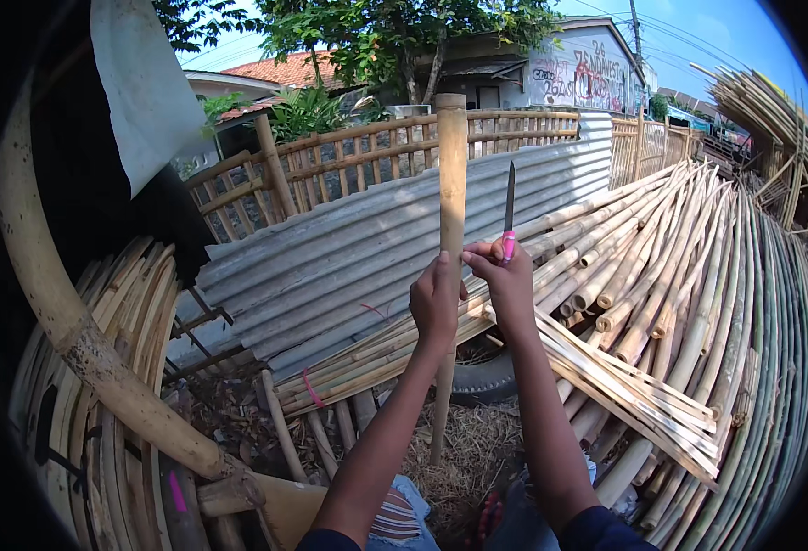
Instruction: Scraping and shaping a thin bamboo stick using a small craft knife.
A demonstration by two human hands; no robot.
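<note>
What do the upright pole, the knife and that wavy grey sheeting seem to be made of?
Upright pole: likely bamboo, smooth tan, with a ring near its top. Knife: blade probably metal, thin and dark; handle perhaps plastic, from its vivid pink. Wavy grey sheeting: dull, regularly ridged, so perhaps corrugated metal or fibre cement.

dry litter (468,464) and a dark tyre (487,387) on the ground (422,432)

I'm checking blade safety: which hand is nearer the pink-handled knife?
Right: the right hand holds the knife itself, upright. The left hand is farther off, to the knife's left, gripping the bamboo pole.
</note>
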